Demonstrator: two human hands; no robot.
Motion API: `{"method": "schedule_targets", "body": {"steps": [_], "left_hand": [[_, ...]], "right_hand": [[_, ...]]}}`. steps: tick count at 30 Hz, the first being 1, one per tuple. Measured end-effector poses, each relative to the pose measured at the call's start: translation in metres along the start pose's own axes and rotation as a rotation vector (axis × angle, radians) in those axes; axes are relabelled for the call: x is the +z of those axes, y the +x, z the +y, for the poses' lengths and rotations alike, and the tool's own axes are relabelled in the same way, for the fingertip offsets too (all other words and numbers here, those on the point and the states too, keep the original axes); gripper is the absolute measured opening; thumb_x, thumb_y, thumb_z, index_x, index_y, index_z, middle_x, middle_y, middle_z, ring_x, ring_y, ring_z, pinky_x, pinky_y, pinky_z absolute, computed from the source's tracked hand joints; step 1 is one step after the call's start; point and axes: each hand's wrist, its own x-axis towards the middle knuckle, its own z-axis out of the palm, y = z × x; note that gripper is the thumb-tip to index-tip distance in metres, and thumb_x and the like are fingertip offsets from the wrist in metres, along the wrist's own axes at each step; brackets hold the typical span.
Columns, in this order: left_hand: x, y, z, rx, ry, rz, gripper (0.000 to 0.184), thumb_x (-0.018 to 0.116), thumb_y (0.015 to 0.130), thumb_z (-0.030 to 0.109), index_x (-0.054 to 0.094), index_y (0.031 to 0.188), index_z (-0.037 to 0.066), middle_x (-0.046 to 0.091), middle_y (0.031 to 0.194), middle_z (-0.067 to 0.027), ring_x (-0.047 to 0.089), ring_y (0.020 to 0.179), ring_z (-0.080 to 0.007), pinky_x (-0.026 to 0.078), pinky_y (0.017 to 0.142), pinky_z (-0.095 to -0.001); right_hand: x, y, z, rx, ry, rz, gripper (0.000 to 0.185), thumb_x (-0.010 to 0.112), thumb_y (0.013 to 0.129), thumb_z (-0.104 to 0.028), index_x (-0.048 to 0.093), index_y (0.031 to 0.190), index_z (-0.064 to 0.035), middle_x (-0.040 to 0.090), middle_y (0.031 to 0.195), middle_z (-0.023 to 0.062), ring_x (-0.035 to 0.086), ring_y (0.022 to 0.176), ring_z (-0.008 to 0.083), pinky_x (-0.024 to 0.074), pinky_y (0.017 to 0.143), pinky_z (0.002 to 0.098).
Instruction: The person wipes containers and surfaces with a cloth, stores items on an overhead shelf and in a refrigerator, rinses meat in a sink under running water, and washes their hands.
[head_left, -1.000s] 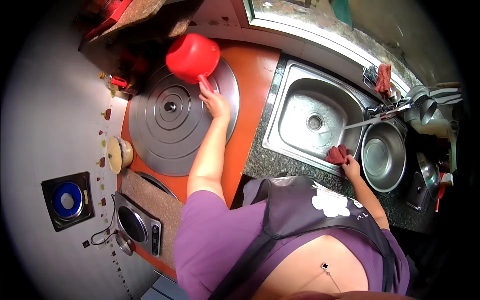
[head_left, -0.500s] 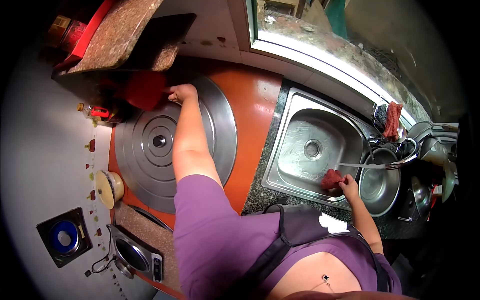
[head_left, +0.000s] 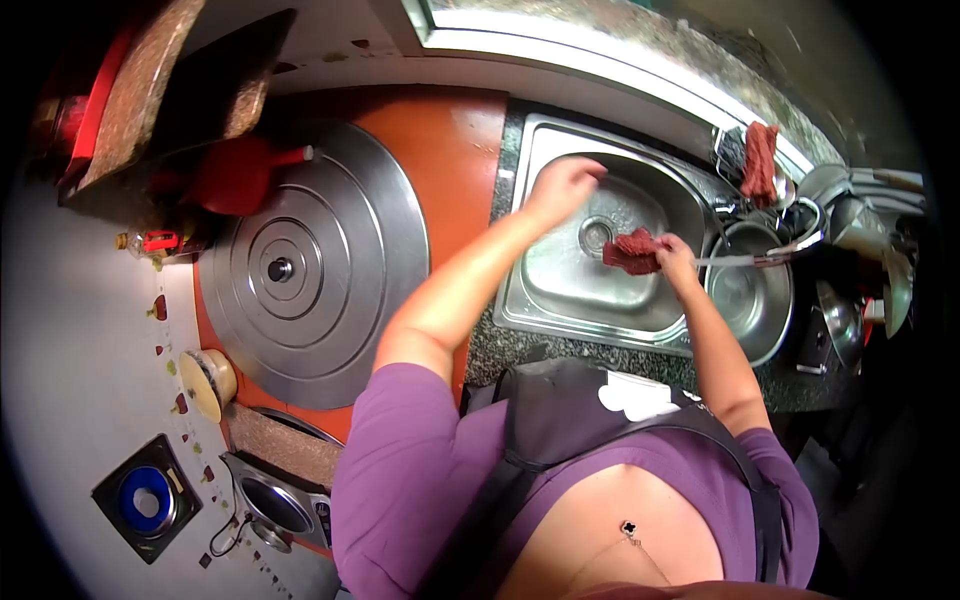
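Orange surface (head_left: 462,150): carries the large round metal lid (head_left: 345,320).

Sink (head_left: 570,278): steel, drain visible; the left hand (head_left: 566,190) has arrived above its left side from the dipper's handle.

Steel basin (head_left: 745,290): just beside the sink, on the right.

Red plastic dipper (head_left: 235,178): released, now in shadow at the lid's far left edge, handle towards the sink; contact with the lid cannot be told. Consequence: the left hand is freed, leaving the cloth as the only thing held.

Left hand: nothing held, fingers loosely curled, grip partly open; well apart from the dipper, near the cloth.

Right hand (head_left: 678,262): grip closed on the cloth's right end; moved inward from the sink's near rim.

Red cloth (head_left: 630,252): bunched, hanging left of the right-hand fingers, over the sink beside the drain.
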Motion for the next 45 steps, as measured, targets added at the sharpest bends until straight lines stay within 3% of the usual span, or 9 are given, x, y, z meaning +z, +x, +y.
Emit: {"method": "schedule_targets", "body": {"steps": [5,9,13,14,22,27,33,40,45], "left_hand": [[0.197,0.002,0.059,0.141,-0.156,-0.252,0.025,0.061,0.089,0.026,0.072,0.104,0.009,0.069,0.100,-0.0169,0.067,0.093,-0.0339,0.053,0.084,-0.0407],[0.245,0.019,0.070,0.096,0.146,-0.353,0.042,0.057,0.089,0.044,0.069,0.095,0.005,0.068,0.098,-0.0214,0.063,0.094,-0.0425,0.050,0.083,-0.0494],[0.240,0.027,0.065,0.095,0.261,-0.483,0.045,0.049,0.095,0.045,0.068,0.094,0.004,0.068,0.099,-0.0223,0.062,0.099,-0.0419,0.048,0.087,-0.0481],[0.229,0.026,0.063,0.096,0.274,-0.489,0.045,0.049,0.095,0.045,0.068,0.094,0.004,0.068,0.099,-0.0223,0.062,0.099,-0.0419,0.048,0.087,-0.0481],[0.187,-0.037,0.034,-0.189,0.113,-0.296,0.032,0.066,0.092,0.032,0.060,0.108,0.005,0.070,0.095,-0.0169,0.068,0.094,-0.0335,0.051,0.085,-0.0402],[0.211,-0.045,0.064,-0.331,0.164,-0.245,0.032,0.078,0.082,0.026,0.057,0.091,0.004,0.069,0.082,-0.0123,0.067,0.074,-0.0188,0.054,0.068,-0.0346],[0.225,-0.039,0.031,-0.424,-0.283,-0.317,0.077,0.075,0.087,0.037,0.033,0.137,-0.004,0.057,0.121,-0.0166,0.061,0.107,-0.0217,0.056,0.079,-0.0335],[0.188,-0.035,0.055,-0.567,-0.265,-0.413,0.053,0.079,0.083,0.027,0.052,0.121,0.001,0.066,0.102,-0.0120,0.066,0.095,-0.0219,0.055,0.084,-0.0367],[0.161,-0.045,0.029,-0.295,0.655,-0.572,0.029,0.077,0.083,0.021,0.064,0.105,0.006,0.069,0.096,-0.0119,0.067,0.086,-0.0234,0.054,0.081,-0.0346]], "right_hand": [[0.003,0.014,0.038,-0.188,0.543,-0.040,0.024,0.057,0.096,-0.028,0.062,0.109,-0.0090,0.064,0.104,0.0021,0.062,0.091,0.0133,0.0512,0.079,0.0313],[-0.011,-0.016,0.051,0.213,1.264,0.030,0.032,0.057,0.097,-0.034,0.057,0.120,-0.0122,0.060,0.111,0.0009,0.059,0.101,0.0133,0.0488,0.087,0.0324],[-0.023,-0.051,-0.016,0.089,1.091,0.225,0.042,0.057,0.097,-0.043,0.053,0.125,-0.0128,0.060,0.109,0.0005,0.059,0.104,0.0161,0.0452,0.090,0.0340],[-0.031,-0.062,-0.030,0.163,1.164,0.213,0.026,0.055,0.094,-0.020,0.058,0.116,-0.0070,0.062,0.113,0.0059,0.059,0.108,0.0189,0.0479,0.094,0.0361],[-0.056,-0.064,0.000,0.113,1.100,-0.064,0.023,0.045,0.084,-0.001,0.058,0.102,-0.0053,0.062,0.096,0.0060,0.059,0.094,0.0173,0.0469,0.087,0.0319],[-0.056,-0.078,-0.005,-0.324,0.305,-0.213,0.097,0.084,0.066,-0.015,0.030,0.147,-0.0142,0.038,0.137,0.0175,0.055,0.118,0.0315,0.0455,0.103,0.0390],[-0.048,-0.060,0.003,-0.368,0.168,0.065,0.070,0.085,0.068,-0.024,0.052,0.129,-0.0148,0.056,0.120,0.0182,0.059,0.111,0.0341,0.0499,0.094,0.0418],[-0.076,-0.064,0.009,-0.125,0.718,0.005,0.032,0.050,0.088,0.003,0.066,0.115,-0.0020,0.070,0.104,0.0093,0.067,0.093,0.0176,0.0537,0.083,0.0301],[-0.071,-0.071,0.014,0.077,1.113,-0.180,0.022,0.050,0.093,-0.002,0.059,0.113,-0.0020,0.069,0.102,0.0100,0.067,0.092,0.0165,0.0540,0.076,0.0285]]}}
